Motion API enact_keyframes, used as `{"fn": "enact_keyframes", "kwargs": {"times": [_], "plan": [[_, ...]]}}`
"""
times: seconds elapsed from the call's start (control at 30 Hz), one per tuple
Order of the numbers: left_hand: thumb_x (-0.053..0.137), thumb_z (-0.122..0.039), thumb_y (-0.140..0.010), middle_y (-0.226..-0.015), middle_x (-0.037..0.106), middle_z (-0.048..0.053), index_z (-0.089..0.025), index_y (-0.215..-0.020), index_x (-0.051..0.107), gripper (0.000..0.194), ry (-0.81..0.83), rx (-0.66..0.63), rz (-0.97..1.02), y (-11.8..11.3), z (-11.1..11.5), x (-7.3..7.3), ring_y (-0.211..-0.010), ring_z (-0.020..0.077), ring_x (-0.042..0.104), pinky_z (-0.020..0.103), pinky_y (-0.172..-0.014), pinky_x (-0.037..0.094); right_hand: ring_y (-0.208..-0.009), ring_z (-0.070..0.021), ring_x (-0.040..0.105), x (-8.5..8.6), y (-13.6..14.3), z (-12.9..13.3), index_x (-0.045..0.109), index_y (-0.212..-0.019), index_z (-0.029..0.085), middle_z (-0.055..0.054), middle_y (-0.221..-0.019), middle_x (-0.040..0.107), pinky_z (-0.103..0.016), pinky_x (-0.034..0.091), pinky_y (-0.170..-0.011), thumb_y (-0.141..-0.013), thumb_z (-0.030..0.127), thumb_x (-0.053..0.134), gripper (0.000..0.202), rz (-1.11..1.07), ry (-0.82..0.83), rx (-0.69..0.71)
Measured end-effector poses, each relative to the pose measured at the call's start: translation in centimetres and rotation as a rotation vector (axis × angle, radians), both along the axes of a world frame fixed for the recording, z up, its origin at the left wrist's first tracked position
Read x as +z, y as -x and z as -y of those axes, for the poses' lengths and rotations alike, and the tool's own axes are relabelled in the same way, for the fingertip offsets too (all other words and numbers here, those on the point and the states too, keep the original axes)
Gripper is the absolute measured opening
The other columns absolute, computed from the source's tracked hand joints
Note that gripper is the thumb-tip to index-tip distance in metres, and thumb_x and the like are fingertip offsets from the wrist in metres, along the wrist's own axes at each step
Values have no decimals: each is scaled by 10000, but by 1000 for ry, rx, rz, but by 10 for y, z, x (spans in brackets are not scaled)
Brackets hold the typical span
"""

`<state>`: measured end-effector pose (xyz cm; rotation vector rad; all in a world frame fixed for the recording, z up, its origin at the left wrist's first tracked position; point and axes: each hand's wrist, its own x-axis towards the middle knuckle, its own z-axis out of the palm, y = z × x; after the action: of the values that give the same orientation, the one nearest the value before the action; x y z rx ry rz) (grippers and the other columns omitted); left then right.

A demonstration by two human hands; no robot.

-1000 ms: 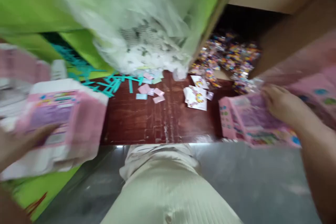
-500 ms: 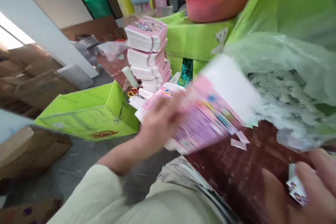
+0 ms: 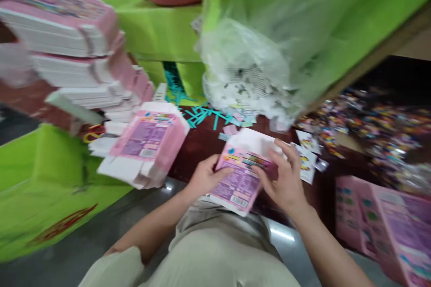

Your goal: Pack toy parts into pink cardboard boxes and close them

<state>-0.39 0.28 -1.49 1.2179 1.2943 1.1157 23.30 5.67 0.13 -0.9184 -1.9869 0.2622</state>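
Observation:
A flat-looking pink and purple printed carton [image 3: 235,184] with its white top flap [image 3: 252,139] raised is between my hands, just above my lap at the table edge. My left hand [image 3: 208,175] grips the carton's left side, thumb across the printed front. At the right side, my right hand [image 3: 283,175] has its thumb on the front and its fingers bent by the flap. White cards with small coloured figures [image 3: 306,163] lie just beyond the right hand. To the left, a stack of similar cartons [image 3: 144,139] rests with white flaps outward.
Taller bundles of pink cartons [image 3: 63,40] stand at the left. Turquoise strips [image 3: 202,114] spill from a green box. Behind the table is a clear plastic bag [image 3: 249,85] of white pieces. Colourful small packets [image 3: 380,130] and an unfolded pink carton [image 3: 387,228] lie right.
The view has swung right and closer. My left hand has brought a carton from the left stack to the middle, and my right hand has come onto it.

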Motion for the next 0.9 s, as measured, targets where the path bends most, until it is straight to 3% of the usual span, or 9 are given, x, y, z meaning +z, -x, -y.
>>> {"fn": "enact_keyframes", "kwargs": {"times": [0.07, 0.13, 0.23, 0.33, 0.43, 0.53, 0.6, 0.7, 0.9], "plan": [[910, -428, -801, -1384, 698, 113, -227, -1483, 533, 804, -32, -41, 107, 2, -9, -18, -1210, 277, 690, 389, -1039, 566, -1516, -346, 464, -21, -17, 6, 444, -1560, 347, -133, -1617, 480, -597, 420, -1228, -959, 368, 762, 680, -110, 319, -22], [932, -370, -778, -1581, 553, 141, -296, -1649, 258, 1104, -18, -163, 170, 5, -15, -33, -1355, 293, 623, 433, -1118, 540, -1399, -286, 592, -38, -30, 12, 416, -1566, 327, -122, -1546, 560, -508, 536, -1135, -1007, 429, 688, 630, -284, 680, 103], [880, -398, -838, -1421, 664, 115, -286, -1564, 384, 886, 98, -335, 105, 8, -26, -45, -1221, 275, 692, 409, -1041, 587, -1079, -208, 724, -48, -43, 16, 518, -1443, 307, -66, -1293, 693, -382, 620, -936, -975, 457, 733, 536, -472, 941, 268], [725, -527, -948, -1317, 700, 102, -223, -1205, 676, 401, 93, -336, -93, 8, -40, -46, -1222, 286, 682, 390, -1062, 568, -1029, -190, 696, -46, -51, 14, 685, -1155, 268, -42, -1145, 693, -346, 579, -928, -950, 440, 770, 281, -430, 823, 222], [649, -609, -969, -1334, 694, 115, -212, -1040, 717, 409, 36, -166, -182, 0, -53, -45, -1280, 297, 656, 381, -1086, 552, -1143, -205, 668, -46, -52, 10, 716, -1036, 255, -58, -1202, 682, -359, 529, -1018, -967, 430, 753, 192, -441, 660, 99], [735, -619, -901, -1196, 753, 98, -251, -1249, 619, 520, 50, -26, -45, -9, -63, -42, -1103, 278, 733, 375, -926, 623, -1097, -197, 683, -46, -50, 1, 671, -1281, 301, -54, -1177, 705, -365, 537, -993, -992, 443, 719, 326, -524, 626, 49], [720, -620, -913, -1238, 753, 111, -245, -1266, 631, 522, 51, -70, -26, -13, -68, -36, -1134, 286, 729, 380, -936, 620, -1075, -203, 691, -41, -49, -7, 693, -1304, 299, -56, -1145, 724, -366, 539, -973, -986, 464, 723, 360, -491, 626, 90], [699, -616, -926, -1316, 723, 130, -201, -1030, 729, 428, 59, -181, -97, -17, -72, -25, -1237, 308, 682, 375, -1010, 582, -973, -199, 698, -24, -47, -17, 777, -969, 239, -56, -1018, 748, -337, 539, -890, -976, 495, 721, 262, -409, 680, 121], [669, -567, -964, -1064, 736, 76, -199, -1014, 671, 371, 72, -185, -74, -23, -81, -8, -948, 224, 682, 305, -818, 551, -695, -149, 609, -7, -36, -32, 729, -911, 221, -6, -824, 693, -269, 497, -614, -899, 588, 756, 368, -452, 902, -64]]}}
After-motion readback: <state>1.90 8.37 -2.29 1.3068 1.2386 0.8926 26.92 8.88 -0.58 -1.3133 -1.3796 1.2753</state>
